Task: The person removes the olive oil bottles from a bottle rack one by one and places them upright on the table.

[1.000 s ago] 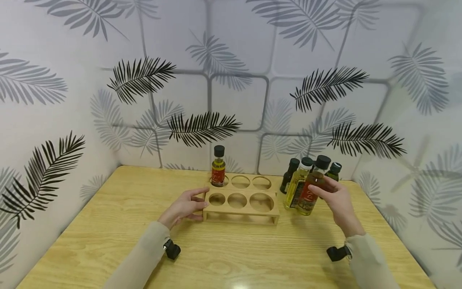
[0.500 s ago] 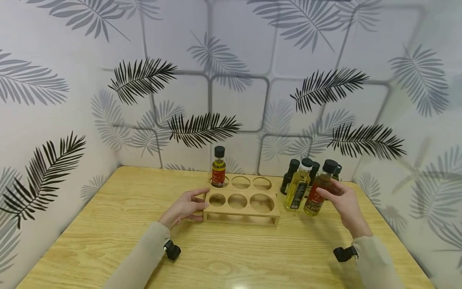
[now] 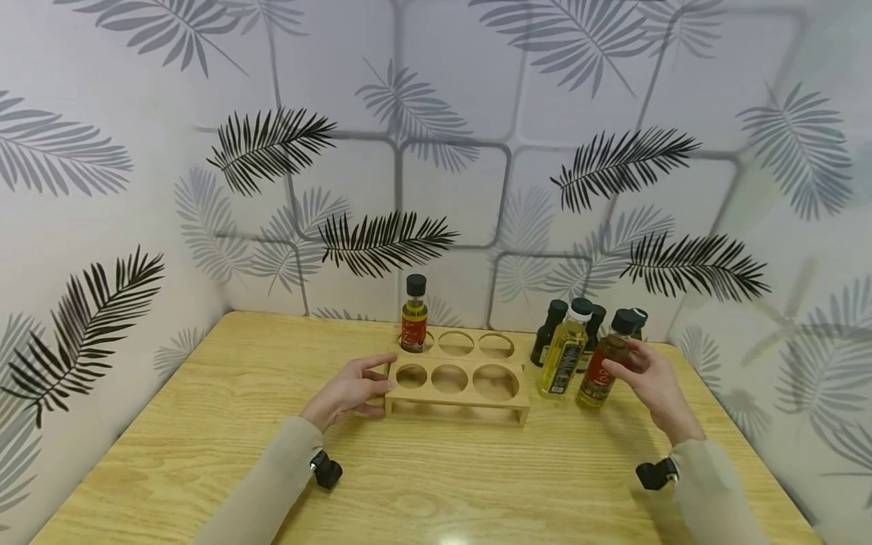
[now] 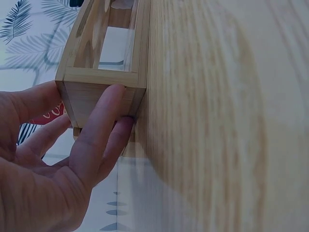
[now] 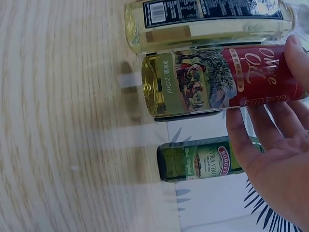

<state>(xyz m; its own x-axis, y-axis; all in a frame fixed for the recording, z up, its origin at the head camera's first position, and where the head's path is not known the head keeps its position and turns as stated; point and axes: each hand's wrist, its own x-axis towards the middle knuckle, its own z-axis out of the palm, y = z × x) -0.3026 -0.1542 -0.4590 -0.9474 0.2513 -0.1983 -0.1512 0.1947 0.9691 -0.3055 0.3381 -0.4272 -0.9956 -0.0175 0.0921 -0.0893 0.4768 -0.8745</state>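
My right hand (image 3: 657,386) grips a red-labelled olive oil bottle (image 3: 599,372), thumb on the near side and fingers on the other. In the right wrist view, this olive oil bottle (image 5: 207,82) has a picture label and yellow oil at its base; whether it touches the table I cannot tell. My left hand (image 3: 350,390) touches the left end of a two-tier wooden bottle rack (image 3: 456,399). Up close in the left wrist view, its fingertips (image 4: 113,96) lie against the end panel. A smaller red-labelled bottle (image 3: 413,331) stands in the rack's back left hole.
Left of the held bottle stands a yellow oil bottle (image 3: 563,356) with a dark label. Dark bottles (image 3: 545,337) stand behind it. A green Borges olive oil bottle (image 5: 207,159) is beyond my right hand. The patterned wall (image 3: 450,197) rises behind the wooden table (image 3: 436,469).
My right hand has shifted right and slightly down with the olive oil bottle, which now stands apart from the yellow bottle it partly covered. My left hand and the rack have not visibly moved.
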